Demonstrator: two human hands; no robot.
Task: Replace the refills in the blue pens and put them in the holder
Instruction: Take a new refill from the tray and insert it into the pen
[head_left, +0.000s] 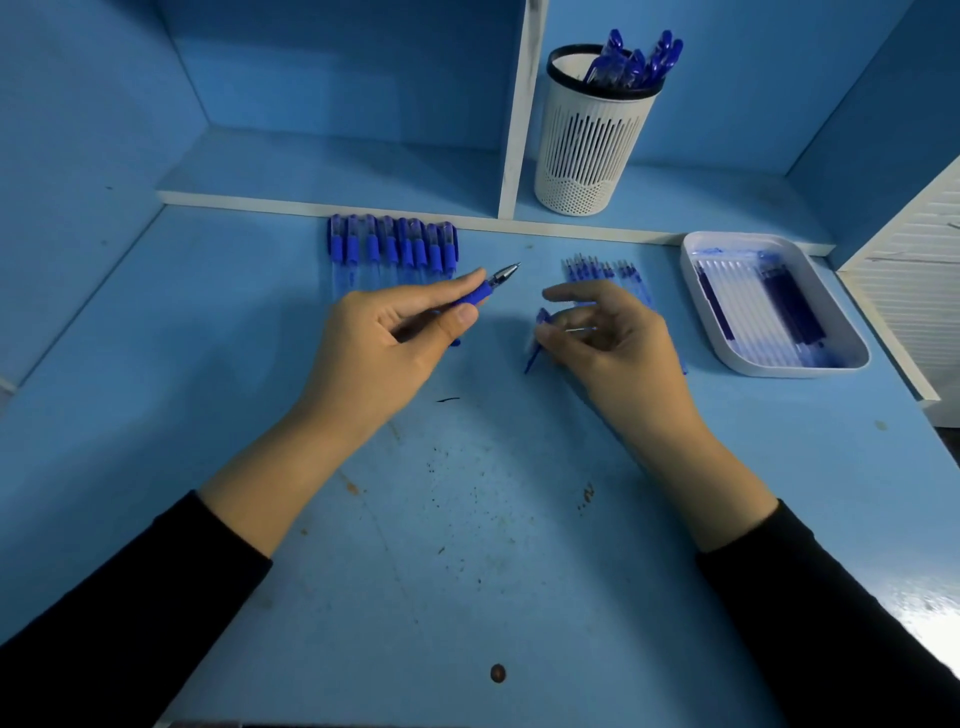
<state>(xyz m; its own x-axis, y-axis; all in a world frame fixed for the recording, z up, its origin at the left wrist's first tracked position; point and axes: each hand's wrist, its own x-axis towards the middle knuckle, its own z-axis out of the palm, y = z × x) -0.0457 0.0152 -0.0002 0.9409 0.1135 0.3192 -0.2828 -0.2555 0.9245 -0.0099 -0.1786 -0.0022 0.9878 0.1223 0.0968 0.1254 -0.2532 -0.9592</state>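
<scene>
Two hands hover over the desk (467, 545) mid-frame. The left hand (384, 338) grips a blue pen (483, 291), fingers curled round it, tip aimed upper right. The right hand (613, 343) pinches a blurred blue piece (537, 338), possibly a cap. Behind lie a row of pens (393, 247), loose refills (605, 273) and, at right, a white tray (841, 332). Farthest, upper right, the holder (587, 156) contains several pens.

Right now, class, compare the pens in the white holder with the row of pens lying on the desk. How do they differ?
The pens in the holder stand leaning, only their top ends showing; the row of pens lies flat, side by side, full lengths showing. The pens in the holder are up on the shelf; the row of pens is on the desk in front of it. Both sets are blue and clear.
</scene>
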